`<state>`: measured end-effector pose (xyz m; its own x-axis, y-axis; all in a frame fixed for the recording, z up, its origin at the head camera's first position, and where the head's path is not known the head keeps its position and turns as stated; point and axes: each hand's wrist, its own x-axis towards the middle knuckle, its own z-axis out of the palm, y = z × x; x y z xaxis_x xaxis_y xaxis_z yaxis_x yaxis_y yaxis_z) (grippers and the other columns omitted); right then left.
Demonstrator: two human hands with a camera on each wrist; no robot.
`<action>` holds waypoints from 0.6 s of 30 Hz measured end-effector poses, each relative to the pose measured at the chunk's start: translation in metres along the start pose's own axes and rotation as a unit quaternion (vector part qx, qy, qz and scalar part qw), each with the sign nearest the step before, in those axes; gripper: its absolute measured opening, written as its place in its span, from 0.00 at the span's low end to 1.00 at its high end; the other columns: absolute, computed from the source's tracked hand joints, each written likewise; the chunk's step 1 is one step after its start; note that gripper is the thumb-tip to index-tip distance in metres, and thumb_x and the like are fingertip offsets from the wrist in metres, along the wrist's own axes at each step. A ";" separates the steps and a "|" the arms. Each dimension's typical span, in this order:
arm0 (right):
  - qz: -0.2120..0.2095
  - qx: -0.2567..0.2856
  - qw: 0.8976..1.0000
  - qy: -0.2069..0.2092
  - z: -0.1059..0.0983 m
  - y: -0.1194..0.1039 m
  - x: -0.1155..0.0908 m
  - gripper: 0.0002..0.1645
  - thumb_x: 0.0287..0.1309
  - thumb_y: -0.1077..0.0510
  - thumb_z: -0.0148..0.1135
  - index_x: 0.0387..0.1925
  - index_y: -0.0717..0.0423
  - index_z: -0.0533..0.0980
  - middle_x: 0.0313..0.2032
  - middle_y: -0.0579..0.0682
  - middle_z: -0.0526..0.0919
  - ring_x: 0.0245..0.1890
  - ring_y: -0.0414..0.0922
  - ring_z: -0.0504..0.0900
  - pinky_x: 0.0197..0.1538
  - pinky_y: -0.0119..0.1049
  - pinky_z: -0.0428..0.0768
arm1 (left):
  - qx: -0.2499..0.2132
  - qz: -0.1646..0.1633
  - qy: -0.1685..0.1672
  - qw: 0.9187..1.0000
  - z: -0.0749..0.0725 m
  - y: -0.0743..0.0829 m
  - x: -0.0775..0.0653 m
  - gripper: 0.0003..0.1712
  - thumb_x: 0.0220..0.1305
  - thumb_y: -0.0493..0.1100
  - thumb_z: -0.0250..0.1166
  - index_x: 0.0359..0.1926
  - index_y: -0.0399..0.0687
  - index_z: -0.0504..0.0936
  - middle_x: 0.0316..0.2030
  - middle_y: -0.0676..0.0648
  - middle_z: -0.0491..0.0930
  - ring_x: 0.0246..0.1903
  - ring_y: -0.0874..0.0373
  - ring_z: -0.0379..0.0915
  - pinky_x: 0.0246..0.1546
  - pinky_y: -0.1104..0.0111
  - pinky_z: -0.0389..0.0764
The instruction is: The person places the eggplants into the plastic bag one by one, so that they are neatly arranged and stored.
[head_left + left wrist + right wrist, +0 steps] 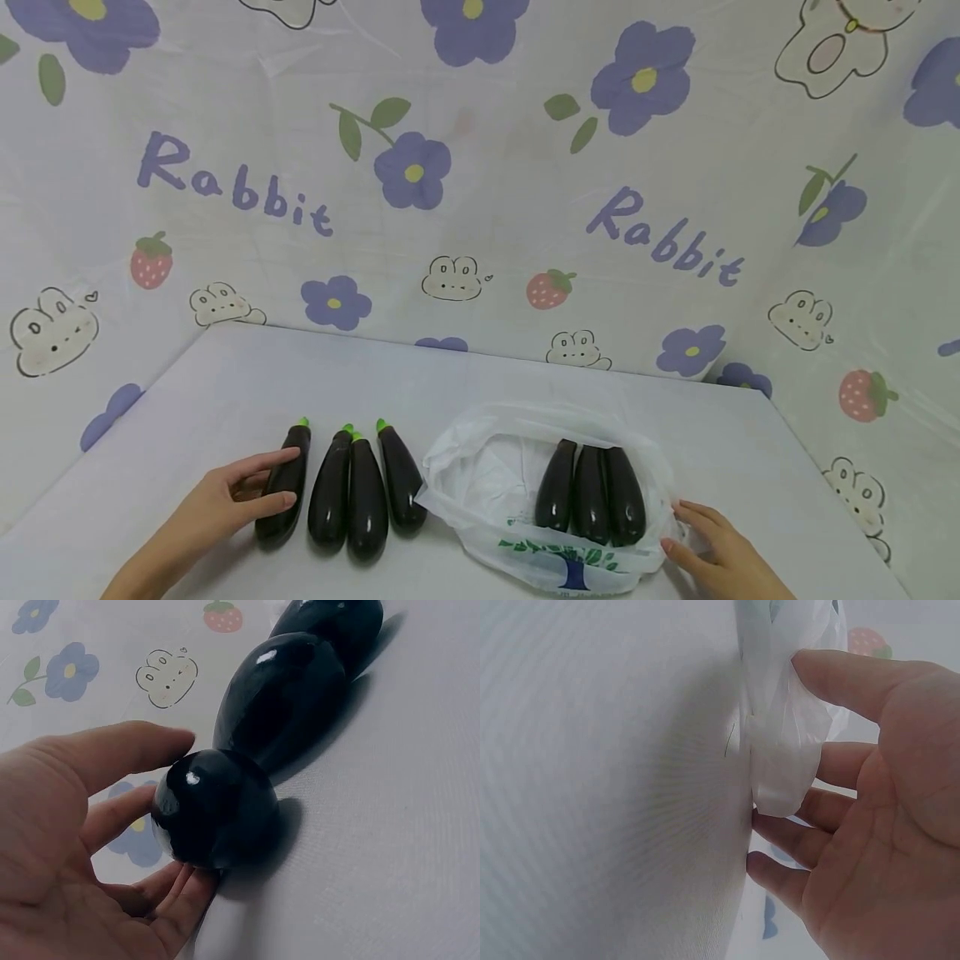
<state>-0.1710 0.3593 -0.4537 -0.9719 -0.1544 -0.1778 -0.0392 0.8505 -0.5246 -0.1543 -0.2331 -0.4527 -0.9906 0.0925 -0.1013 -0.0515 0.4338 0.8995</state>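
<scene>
My left hand [217, 508] is round the leftmost eggplant [283, 500], a glossy dark one with a bright green stem tip. In the left wrist view, the thumb lies along one side of its rounded end [217, 810] and the fingers curl under the other side. My right hand [723, 550] is at the right side of a white plastic bag [480, 533] with a green and blue tree print. Its thumb and spread fingers touch the thin plastic [784, 757], fingertips down at the table. Inside the bag's wide mouth lie three eggplants [591, 496] side by side.
Between my left hand and the bag lie more eggplants: a touching pair [367, 504] and a single one [401, 479] against the bag's left edge. Everything rests on a white table [247, 375]. A patterned cloth [495, 150] with flowers and rabbits hangs behind and at the sides.
</scene>
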 end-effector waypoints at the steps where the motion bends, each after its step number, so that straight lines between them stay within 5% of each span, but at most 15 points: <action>1: 0.000 -0.001 1.000 0.000 0.000 0.000 0.000 0.41 0.66 0.44 0.61 0.65 0.72 0.65 0.64 0.73 0.61 0.63 0.72 0.61 0.55 0.67 0.68 | -0.004 0.000 0.000 1.000 0.000 0.000 0.000 0.38 0.62 0.51 0.71 0.71 0.51 0.69 0.66 0.35 0.66 0.62 0.39 0.66 0.55 0.49 0.71; 12: 0.006 -0.005 1.000 0.001 0.000 -0.001 0.001 0.42 0.65 0.43 0.62 0.65 0.72 0.65 0.64 0.73 0.61 0.63 0.72 0.62 0.55 0.67 0.68 | -0.038 -0.024 0.008 0.999 -0.004 0.000 0.002 0.43 0.59 0.51 0.73 0.73 0.54 0.65 0.71 0.33 0.56 0.66 0.33 0.58 0.55 0.47 0.72; 18: 0.012 -0.014 1.000 0.004 0.001 -0.003 0.000 0.42 0.64 0.42 0.62 0.65 0.72 0.66 0.64 0.73 0.62 0.62 0.72 0.63 0.54 0.67 0.69 | -0.050 -0.007 0.015 0.999 -0.003 -0.002 0.002 0.42 0.59 0.50 0.73 0.72 0.54 0.66 0.70 0.35 0.58 0.65 0.36 0.61 0.53 0.54 0.75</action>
<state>-0.1705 0.3564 -0.4527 -0.9744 -0.1295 -0.1837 -0.0216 0.8675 -0.4970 -0.1566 -0.2363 -0.4530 -0.9930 0.0594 -0.1022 -0.0760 0.3423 0.9365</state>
